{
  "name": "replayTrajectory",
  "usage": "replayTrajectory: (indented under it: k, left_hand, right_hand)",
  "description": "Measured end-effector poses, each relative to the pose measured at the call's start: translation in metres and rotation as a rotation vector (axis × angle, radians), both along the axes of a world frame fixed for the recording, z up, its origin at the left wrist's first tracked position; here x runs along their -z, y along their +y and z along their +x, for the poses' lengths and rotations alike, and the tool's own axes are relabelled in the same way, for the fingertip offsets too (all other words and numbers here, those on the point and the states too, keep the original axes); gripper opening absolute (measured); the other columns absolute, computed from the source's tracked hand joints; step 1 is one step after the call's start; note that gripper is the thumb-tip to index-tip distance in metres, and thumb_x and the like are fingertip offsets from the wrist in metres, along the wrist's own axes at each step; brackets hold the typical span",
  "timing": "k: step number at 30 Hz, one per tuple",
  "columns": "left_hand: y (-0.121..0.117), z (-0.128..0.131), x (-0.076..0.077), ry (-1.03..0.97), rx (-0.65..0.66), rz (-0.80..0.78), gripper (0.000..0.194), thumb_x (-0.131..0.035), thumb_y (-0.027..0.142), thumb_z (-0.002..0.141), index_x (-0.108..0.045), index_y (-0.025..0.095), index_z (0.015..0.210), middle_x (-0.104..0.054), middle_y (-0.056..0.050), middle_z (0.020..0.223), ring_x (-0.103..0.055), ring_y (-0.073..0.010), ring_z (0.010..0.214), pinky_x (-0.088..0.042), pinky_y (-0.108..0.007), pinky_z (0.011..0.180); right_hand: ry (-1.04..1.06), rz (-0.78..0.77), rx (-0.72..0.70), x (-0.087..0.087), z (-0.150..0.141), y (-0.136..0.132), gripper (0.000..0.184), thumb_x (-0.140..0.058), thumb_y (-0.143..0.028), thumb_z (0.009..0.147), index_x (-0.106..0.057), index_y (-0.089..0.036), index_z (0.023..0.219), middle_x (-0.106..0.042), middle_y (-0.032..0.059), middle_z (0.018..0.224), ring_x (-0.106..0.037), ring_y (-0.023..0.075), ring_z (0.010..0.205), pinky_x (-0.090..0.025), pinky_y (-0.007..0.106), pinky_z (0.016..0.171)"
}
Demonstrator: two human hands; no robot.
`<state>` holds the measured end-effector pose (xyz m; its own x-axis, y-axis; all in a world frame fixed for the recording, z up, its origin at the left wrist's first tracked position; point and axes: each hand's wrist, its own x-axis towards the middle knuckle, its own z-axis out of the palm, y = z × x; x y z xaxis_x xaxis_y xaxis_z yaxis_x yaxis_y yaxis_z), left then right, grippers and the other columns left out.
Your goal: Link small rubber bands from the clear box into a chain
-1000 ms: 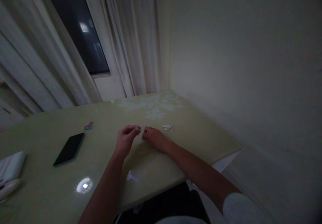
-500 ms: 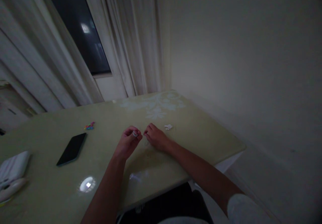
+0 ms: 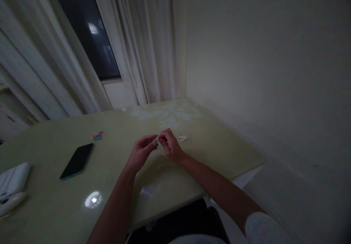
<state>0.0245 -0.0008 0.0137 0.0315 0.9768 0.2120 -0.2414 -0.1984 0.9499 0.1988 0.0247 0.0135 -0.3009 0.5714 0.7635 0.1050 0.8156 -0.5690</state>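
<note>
My left hand [image 3: 141,153] is closed over the table, thumb and fingers pinching a small whitish round thing [image 3: 155,142] with dark marks. What kind of thing it is, I cannot make out. Right beside it, my right hand [image 3: 170,147] has its thumb and fingertips pressed together close to that thing. Anything between those fingertips is too small to tell. Just right of my right hand, several small white pieces [image 3: 182,138] lie on the table.
On the pale green, glossy table [image 3: 219,149], a cluster of small coloured pieces [image 3: 97,135] lies to the left. Nearer me is a black phone [image 3: 77,161]. White objects [image 3: 13,180] sit at the far left edge. A wall [image 3: 260,72] rises beyond the table's right side.
My left hand has moved slightly right and up with the small round thing. The right fingertips have risen and now meet closely beside it.
</note>
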Motion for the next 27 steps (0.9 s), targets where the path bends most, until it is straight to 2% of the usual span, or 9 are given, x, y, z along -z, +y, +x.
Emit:
replayTrajectory:
  k: [3, 11, 16, 19, 21, 27]
  left_hand:
    - [0.000, 0.000, 0.000, 0.029, 0.007, 0.014, 0.018, -0.080, 0.024, 0.091, -0.074, 0.014, 0.106, -0.078, -0.004, 0.101, -0.074, -0.0169, 0.085, -0.062, -0.035, 0.080]
    - [0.003, 0.000, 0.004, 0.033, -0.055, 0.057, 0.014, -0.074, 0.028, 0.097, -0.071, 0.014, 0.096, -0.073, -0.001, 0.091, -0.071, -0.0154, 0.080, -0.061, -0.034, 0.076]
    - [0.007, -0.002, 0.007, 0.006, -0.150, 0.051, 0.016, -0.072, 0.029, 0.098, -0.070, 0.014, 0.105, -0.074, -0.002, 0.097, -0.071, -0.0156, 0.081, -0.062, -0.034, 0.076]
    - [0.010, -0.005, 0.010, 0.008, -0.193, 0.037, 0.018, -0.072, 0.030, 0.098, -0.070, 0.014, 0.108, -0.074, -0.003, 0.100, -0.072, -0.0166, 0.084, -0.062, -0.035, 0.078]
    - [0.011, -0.005, 0.012, 0.018, -0.213, 0.035, 0.018, -0.072, 0.030, 0.098, -0.070, 0.014, 0.105, -0.074, -0.003, 0.100, -0.072, -0.0168, 0.085, -0.062, -0.036, 0.078]
    - [0.012, -0.004, 0.016, 0.074, -0.233, 0.058, 0.019, -0.072, 0.032, 0.098, -0.071, 0.014, 0.104, -0.075, -0.003, 0.100, -0.073, -0.0175, 0.086, -0.062, -0.037, 0.081]
  right_hand:
    - [-0.005, -0.019, -0.009, 0.001, 0.000, 0.001, 0.009, -0.052, -0.023, 0.105, -0.057, -0.021, 0.098, -0.057, 0.0056, 0.098, -0.059, 0.0197, 0.093, -0.053, 0.033, 0.085]
    - [-0.043, -0.058, 0.071, 0.004, 0.002, 0.005, 0.012, -0.059, -0.028, 0.105, -0.065, -0.019, 0.101, -0.059, 0.0047, 0.097, -0.058, 0.0165, 0.082, -0.051, 0.027, 0.071]
    - [-0.163, -0.111, 0.169, 0.010, 0.008, 0.015, 0.014, -0.057, -0.025, 0.107, -0.069, -0.017, 0.109, -0.059, 0.0059, 0.103, -0.059, 0.0163, 0.088, -0.051, 0.029, 0.081]
    - [-0.329, -0.135, 0.154, 0.019, 0.011, 0.023, 0.003, -0.074, -0.021, 0.096, -0.074, -0.018, 0.098, -0.060, 0.0042, 0.102, -0.061, 0.0171, 0.093, -0.050, 0.031, 0.087]
    - [-0.436, -0.144, 0.133, 0.025, 0.010, 0.026, 0.006, -0.081, -0.017, 0.089, -0.075, -0.018, 0.089, -0.061, 0.0036, 0.099, -0.061, 0.0181, 0.093, -0.049, 0.032, 0.089]
    - [-0.523, -0.171, 0.131, 0.033, -0.002, 0.024, 0.007, -0.070, -0.007, 0.089, -0.070, -0.012, 0.084, -0.060, 0.0100, 0.100, -0.057, 0.0244, 0.100, -0.046, 0.041, 0.096]
